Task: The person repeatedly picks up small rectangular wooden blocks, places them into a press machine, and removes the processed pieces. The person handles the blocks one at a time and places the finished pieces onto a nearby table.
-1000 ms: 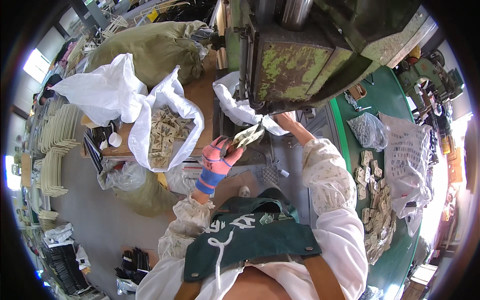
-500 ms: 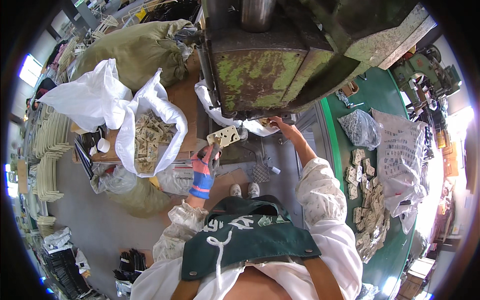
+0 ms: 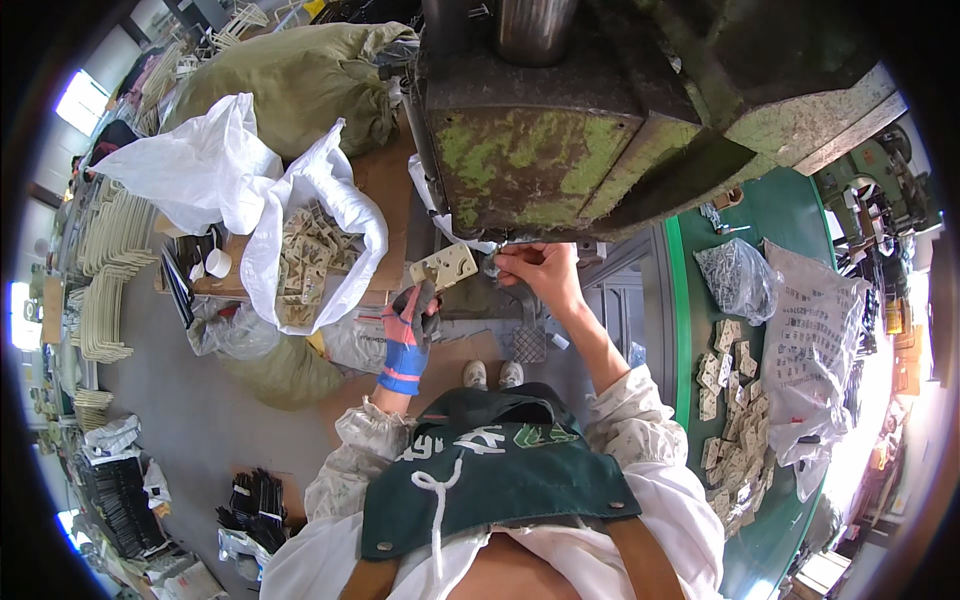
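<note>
My left hand (image 3: 408, 330), in a pink and blue knit glove with dark fingertips, grips a cream metal plate (image 3: 447, 266) with several holes and slots. The plate is tilted in front of the machine's working area. Close to its right end, my bare right hand (image 3: 546, 272) has thumb and fingers pinched together at the machine's lower tooling (image 3: 490, 266). Whatever lies between those fingertips is too small to make out. Over both hands looms the worn green press machine (image 3: 540, 165), which hides part of the space beneath it.
On the left, an open white sack (image 3: 365, 245) holds many similar plates (image 3: 305, 255). A large olive sack (image 3: 285, 85) lies behind it. The green table (image 3: 795, 225) at right bears a pile of plates (image 3: 740, 420) and a clear bag of small parts (image 3: 735, 280). A foot pedal (image 3: 528, 345) sits below.
My right hand has come left and nearer, from under the machine's right side to the tooling beside the plate. The left hand still holds the plate. The whole view has shifted slightly.
</note>
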### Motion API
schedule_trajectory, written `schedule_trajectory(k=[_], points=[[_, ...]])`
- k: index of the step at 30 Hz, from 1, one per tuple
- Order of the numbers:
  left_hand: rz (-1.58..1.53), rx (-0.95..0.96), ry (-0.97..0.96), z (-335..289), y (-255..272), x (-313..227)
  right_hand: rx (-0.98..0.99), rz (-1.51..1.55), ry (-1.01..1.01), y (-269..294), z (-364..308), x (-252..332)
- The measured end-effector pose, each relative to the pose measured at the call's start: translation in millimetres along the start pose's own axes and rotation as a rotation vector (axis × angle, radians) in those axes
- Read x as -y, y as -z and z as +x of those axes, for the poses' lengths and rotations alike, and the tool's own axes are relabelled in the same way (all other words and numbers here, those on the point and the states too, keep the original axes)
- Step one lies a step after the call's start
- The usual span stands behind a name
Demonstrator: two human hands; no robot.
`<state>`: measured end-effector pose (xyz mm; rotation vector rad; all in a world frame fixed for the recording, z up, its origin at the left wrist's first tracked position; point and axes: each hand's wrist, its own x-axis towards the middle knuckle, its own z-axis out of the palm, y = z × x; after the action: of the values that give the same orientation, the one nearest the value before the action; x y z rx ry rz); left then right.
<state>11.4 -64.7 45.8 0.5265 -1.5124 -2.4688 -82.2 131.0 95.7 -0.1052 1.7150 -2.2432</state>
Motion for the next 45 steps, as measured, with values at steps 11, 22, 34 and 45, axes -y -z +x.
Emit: schedule_trajectory(k=[11, 22, 34, 45], points=[[0.327, 0.109, -0.188, 12.8, -29.8, -25.0, 0.015, -0.059, -0.17, 0.1, 5.6, 6.7], [-0.065, 0.181, 0.046, 28.9, -23.6, 5.2, 0.171, -0.086, -0.183, 42.9, 4.8, -25.8], [0.255, 0.212, -0.021, 37.0, -14.6, 11.0, 0.164, -1.091, 0.564, 142.3, 104.9, -113.3], [0.159, 0.182, 0.138, 34.4, -26.4, -4.5, 0.076, -0.399, 0.175, 132.3, 54.0, -46.7]])
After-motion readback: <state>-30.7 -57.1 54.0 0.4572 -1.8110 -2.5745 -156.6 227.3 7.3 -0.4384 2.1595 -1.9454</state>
